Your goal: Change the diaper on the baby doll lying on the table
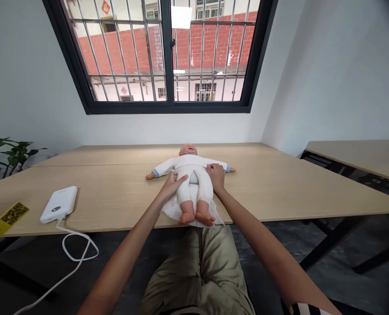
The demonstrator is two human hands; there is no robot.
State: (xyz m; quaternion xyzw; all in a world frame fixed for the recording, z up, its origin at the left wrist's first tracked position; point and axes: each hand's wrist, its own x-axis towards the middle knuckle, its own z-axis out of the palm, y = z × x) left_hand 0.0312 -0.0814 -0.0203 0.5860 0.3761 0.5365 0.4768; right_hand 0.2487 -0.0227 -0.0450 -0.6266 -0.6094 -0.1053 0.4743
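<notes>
A baby doll (196,175) in white clothes with blue cuffs lies on its back on the wooden table, its head toward the window and its bare feet at the front edge. Thin white cloth (171,208) is spread under its legs. At the doll's hip on the left side is my left hand (174,183), thumb stretched over the thigh and the other fingers curled by the waist. My right hand (216,174) rests at the opposite hip, fingers bent against the white clothing. What the fingertips of either hand pinch is too small to make out.
The table (279,188) has a white power bank (60,203) with a cable hanging off its front edge at the left. A yellow tag (6,223) and a plant (14,157) are at far left. Another table (361,153) stands at right.
</notes>
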